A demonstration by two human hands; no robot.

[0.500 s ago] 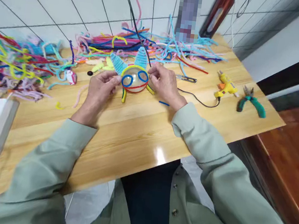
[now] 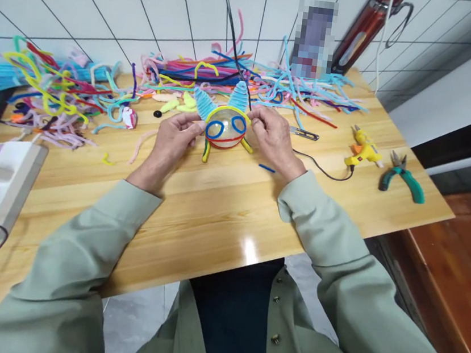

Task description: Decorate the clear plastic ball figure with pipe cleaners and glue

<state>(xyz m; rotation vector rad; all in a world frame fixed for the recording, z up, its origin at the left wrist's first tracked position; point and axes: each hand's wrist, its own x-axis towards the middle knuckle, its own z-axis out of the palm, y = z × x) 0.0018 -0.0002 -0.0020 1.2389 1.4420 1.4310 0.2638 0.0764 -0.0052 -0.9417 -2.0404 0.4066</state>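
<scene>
Everything is now sitting further toward three o'clock in the view than half a second ago, while the things on the wooden counter (image 2: 214,208) are keeping their arrangement. Long craft stems (image 2: 180,69) are lying at twelve o'clock of the clear ball (image 2: 227,125), and a tangled heap (image 2: 53,88) is spreading at nine. One white power strip (image 2: 8,189) is resting toward eight. Mid-counter, the left hand (image 2: 173,143) is closing its grip on the ball's nine-o'clock edge; the right hand (image 2: 272,138) is pinching its two-o'clock edge. Blue ears (image 2: 239,96) are topping the ball. Toward three o'clock, green-handled pliers (image 2: 410,185), a yellow glue gun (image 2: 366,149) and small snips (image 2: 306,134) are lying apart. One blue piece (image 2: 267,168) is lying at four, a black disc (image 2: 157,113) at nine.
</scene>
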